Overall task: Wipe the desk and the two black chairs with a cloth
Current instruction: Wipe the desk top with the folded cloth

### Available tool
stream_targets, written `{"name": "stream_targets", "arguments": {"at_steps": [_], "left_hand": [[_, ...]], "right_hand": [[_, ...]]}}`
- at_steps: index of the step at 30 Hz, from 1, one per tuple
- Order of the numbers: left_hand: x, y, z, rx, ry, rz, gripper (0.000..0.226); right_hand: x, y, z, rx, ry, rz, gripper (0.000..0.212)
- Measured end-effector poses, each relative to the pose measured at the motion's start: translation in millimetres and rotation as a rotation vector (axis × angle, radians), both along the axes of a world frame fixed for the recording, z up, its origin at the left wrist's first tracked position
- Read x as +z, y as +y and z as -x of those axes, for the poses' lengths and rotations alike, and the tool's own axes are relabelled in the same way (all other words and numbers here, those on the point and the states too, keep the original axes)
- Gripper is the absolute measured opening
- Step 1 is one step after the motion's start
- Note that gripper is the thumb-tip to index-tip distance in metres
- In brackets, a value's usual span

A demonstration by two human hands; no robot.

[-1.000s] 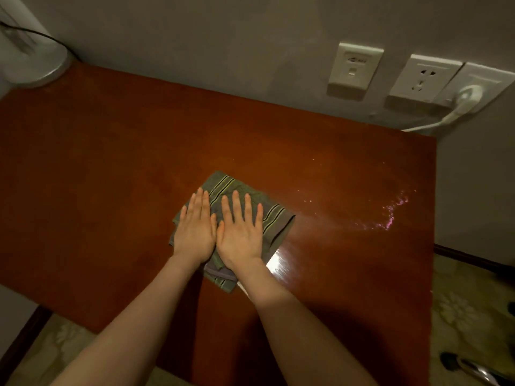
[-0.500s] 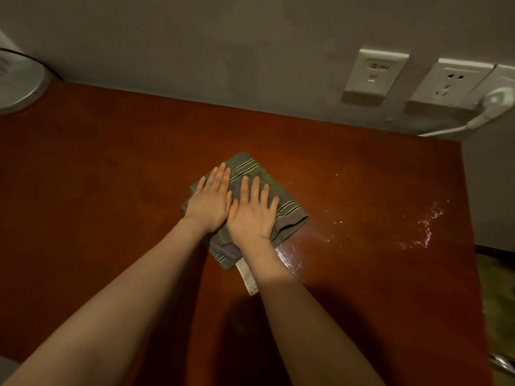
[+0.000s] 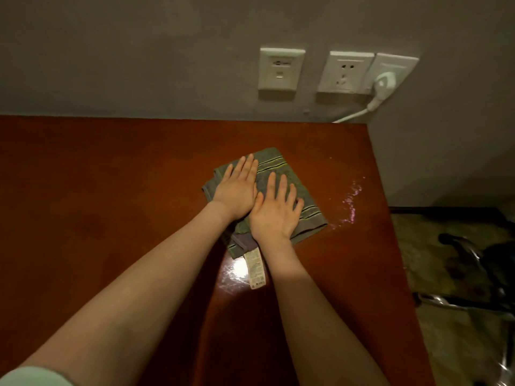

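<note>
A reddish-brown wooden surface (image 3: 111, 190) is set against a grey wall (image 3: 139, 51), its right edge near a corner. Three white wall plates are mounted above it: a data socket (image 3: 280, 69), a power socket (image 3: 345, 72) and a third plate with a white plug (image 3: 384, 82) inserted. A folded green striped towel (image 3: 278, 165) is pressed flat on the surface by the left hand (image 3: 237, 190) and right hand (image 3: 276, 213), both grips released with fingers spread. A label (image 3: 255, 270) trails from the towel. A wet streak (image 3: 351, 200) glints just right of it. At the right, a dark chair base (image 3: 473, 274) on patterned floor is dim and cut off.
</note>
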State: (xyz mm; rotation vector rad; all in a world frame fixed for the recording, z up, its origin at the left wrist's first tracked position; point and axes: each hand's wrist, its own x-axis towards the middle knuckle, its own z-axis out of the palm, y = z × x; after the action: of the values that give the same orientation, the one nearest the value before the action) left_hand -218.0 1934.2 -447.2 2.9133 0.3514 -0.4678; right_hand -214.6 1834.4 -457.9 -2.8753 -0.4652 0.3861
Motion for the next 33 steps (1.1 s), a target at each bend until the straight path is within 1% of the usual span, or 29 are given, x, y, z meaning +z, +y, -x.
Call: {"name": "stream_targets", "arguments": {"at_steps": [7, 15, 20, 26, 33], "left_hand": [[0, -74, -41, -0.208, -0.013, 0.034, 0.062], [-1, -148, -66, -0.346, -0.011, 0.037, 0.061], [-1, -207, -83, -0.44, -0.02, 0.021, 0.064], [0, -219, -80, -0.427, -0.025, -0.011, 0.063], [-1, -213, -74, -0.395, -0.04, 0.005, 0.061]], "right_hand": [[-2, -73, -20, -0.225, -0.036, 0.03, 0.055], [-6, -143, -29, -0.378, -0.068, -0.005, 0.056], [-9, -195, -38, -0.561, -0.064, -0.004, 0.054], [-12, -204, -41, -0.554, -0.046, -0.07, 0.054], [-11, -199, -37, -0.517, -0.065, -0.061, 0.055]]}}
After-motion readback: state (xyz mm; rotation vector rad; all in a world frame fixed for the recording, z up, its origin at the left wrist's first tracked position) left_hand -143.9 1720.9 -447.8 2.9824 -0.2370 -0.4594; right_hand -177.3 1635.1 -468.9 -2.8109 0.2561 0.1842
